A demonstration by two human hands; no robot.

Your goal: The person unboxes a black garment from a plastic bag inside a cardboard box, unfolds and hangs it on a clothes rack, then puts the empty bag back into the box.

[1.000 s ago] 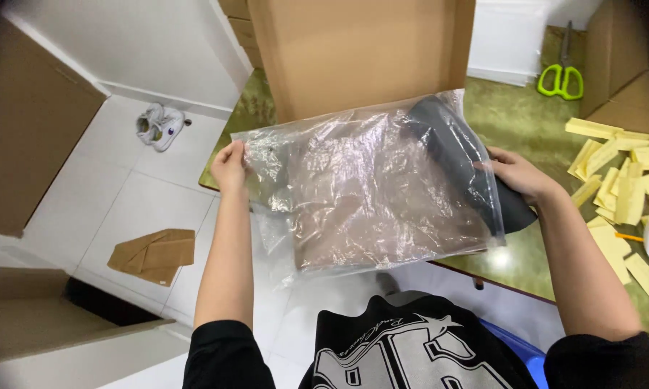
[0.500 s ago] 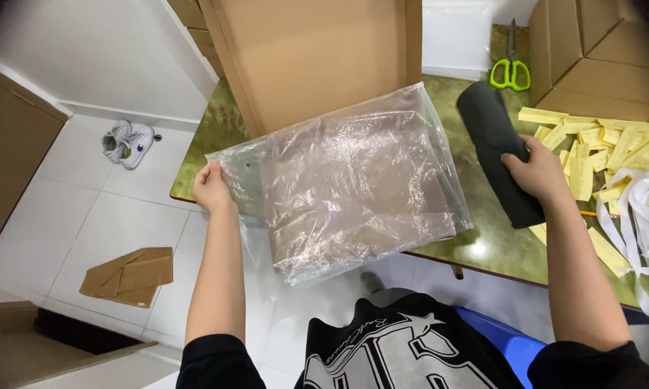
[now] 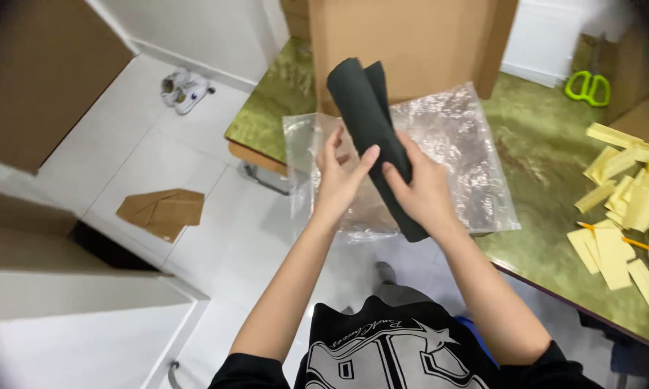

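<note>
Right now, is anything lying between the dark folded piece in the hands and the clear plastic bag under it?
Nothing visible does. Both hands, left hand and right hand, hold the dark folded piece just above the clear plastic bag, whose top looks bare. The cardboard box stands behind the bag.

A: How are the arms set here?

B: Both forearms are stretched up and forward from the bottom of the view, bare to the short black sleeves, and brought close together at the wrists.

A: And the left hand [image 3: 339, 180]?

B: It's held palm inward, fingers [image 3: 368, 157] extended upward and slightly spread, the tips pressed flat against what's gripped between the two hands. The thumb is hidden behind the fingers.

A: Right hand [image 3: 424, 191]?

B: It's curled, back of the hand turned to the camera, fingers wrapped round and closed, knuckles bent. Its fingertips are placed just beside the left fingertips, almost touching.
</note>
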